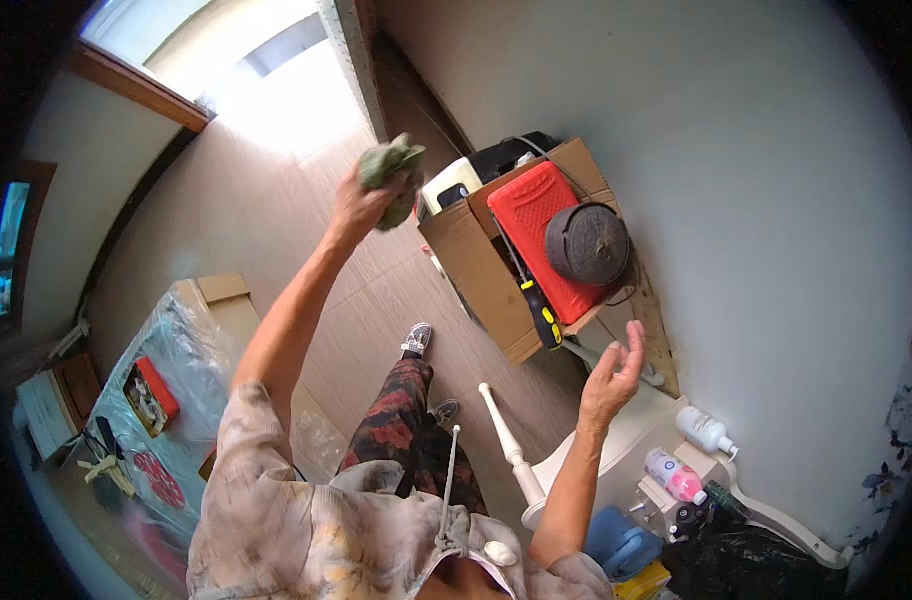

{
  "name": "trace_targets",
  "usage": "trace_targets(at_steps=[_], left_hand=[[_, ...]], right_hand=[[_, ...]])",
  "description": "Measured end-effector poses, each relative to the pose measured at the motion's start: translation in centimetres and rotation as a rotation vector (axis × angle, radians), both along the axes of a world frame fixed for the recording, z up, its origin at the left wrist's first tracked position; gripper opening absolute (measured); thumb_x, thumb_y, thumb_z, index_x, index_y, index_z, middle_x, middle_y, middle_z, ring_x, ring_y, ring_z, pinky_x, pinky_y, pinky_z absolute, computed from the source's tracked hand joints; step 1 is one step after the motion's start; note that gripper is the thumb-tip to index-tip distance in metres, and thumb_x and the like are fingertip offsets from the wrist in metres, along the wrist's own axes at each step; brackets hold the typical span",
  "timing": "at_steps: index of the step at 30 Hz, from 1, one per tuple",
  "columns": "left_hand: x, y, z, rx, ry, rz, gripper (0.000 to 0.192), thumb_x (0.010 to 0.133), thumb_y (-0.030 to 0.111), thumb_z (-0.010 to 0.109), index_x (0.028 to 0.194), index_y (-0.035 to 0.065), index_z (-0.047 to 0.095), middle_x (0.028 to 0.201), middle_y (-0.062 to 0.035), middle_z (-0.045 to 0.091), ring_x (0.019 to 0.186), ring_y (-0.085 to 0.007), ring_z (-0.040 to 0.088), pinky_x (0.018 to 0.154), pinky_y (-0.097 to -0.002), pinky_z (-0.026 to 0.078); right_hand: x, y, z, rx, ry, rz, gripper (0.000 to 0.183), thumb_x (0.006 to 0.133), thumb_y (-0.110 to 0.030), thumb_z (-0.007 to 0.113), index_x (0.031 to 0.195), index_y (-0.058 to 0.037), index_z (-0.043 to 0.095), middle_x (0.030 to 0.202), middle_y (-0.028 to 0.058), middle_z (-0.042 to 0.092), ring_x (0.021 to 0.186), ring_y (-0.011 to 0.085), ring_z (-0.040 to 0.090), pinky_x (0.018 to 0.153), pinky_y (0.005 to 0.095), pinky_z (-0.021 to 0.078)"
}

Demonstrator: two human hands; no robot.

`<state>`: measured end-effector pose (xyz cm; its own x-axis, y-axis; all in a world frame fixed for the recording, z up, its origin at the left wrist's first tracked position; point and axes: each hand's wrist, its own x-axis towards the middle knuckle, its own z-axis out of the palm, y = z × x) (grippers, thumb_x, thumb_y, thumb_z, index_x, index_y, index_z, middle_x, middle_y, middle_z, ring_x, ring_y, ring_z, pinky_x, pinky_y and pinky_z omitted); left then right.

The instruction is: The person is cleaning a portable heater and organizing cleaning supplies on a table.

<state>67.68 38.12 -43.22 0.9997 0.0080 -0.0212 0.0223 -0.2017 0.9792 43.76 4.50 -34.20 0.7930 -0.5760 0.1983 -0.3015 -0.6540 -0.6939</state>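
My left hand (367, 201) is raised in front of me, closed around a bunched green cloth (393, 171). My right hand (612, 382) has its fingers apart and nothing in it. It is nearest the lower corner of an open cardboard box (467, 262). A red plastic case (531, 202) lies across that box, with a dark round lidded pot (587, 244) on top. Alongside the case is a screwdriver (542, 315) with a black and yellow handle. A turned white post (504, 435) extends from white furniture (651, 420) below my right hand.
A pump bottle (703, 430) and a pink-and-white bottle (675, 474) rest on the white furniture. Near them are a blue plastic container (621, 544) and a black plastic bag (763, 562). Left, clear plastic sheeting (193, 337) bears a red-sided box (155, 394). A wall (748, 225) bounds the right.
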Motion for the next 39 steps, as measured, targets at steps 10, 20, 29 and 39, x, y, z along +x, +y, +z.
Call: trace_targets(at_steps=[10,20,29,39], left_hand=[[10.1,-11.8,-2.3,0.794,-0.414,-0.799,0.047,0.093,0.048,0.052,0.116,0.0099,0.068,0.134,-0.0113,0.055,0.121,-0.0318,0.051,0.097,-0.0446,0.044],[10.1,-14.7,-3.2,0.801,-0.566,-0.559,0.027,0.086,0.033,0.065,0.104,0.0143,0.073,0.110,-0.0064,0.064,0.106,-0.0278,0.058,0.084,-0.0429,0.050],[14.6,-12.6,-4.4,0.327,-0.107,-0.338,0.046,0.084,0.040,0.069,0.102,-0.0021,0.071,0.098,-0.0230,0.069,0.086,-0.0286,0.070,0.077,-0.0400,0.053],[18.9,-21.6,-3.2,0.806,-0.298,-0.919,0.041,0.085,0.041,0.067,0.118,0.0172,0.069,0.111,-0.0149,0.069,0.101,-0.0304,0.066,0.088,-0.0412,0.051]], right_hand=[[8.1,-0.7,0.7,-0.204,0.066,0.130,0.041,0.097,-0.015,0.050,0.135,0.0009,0.047,0.142,0.0229,0.045,0.131,0.0386,0.042,0.109,0.0492,0.0329],[9.8,-0.4,-0.5,-0.232,0.176,0.134,0.049,0.096,-0.025,0.054,0.138,-0.0026,0.045,0.141,0.0229,0.044,0.133,0.0420,0.036,0.110,0.0535,0.0292],[9.8,-0.7,-0.6,-0.152,0.182,0.140,0.047,0.101,-0.028,0.048,0.140,-0.0027,0.045,0.144,0.0249,0.041,0.134,0.0412,0.037,0.111,0.0508,0.0306],[9.2,-0.7,-1.2,-0.187,0.131,0.104,0.045,0.096,-0.022,0.056,0.136,-0.0038,0.048,0.143,0.0232,0.041,0.133,0.0444,0.037,0.110,0.0542,0.0309]])
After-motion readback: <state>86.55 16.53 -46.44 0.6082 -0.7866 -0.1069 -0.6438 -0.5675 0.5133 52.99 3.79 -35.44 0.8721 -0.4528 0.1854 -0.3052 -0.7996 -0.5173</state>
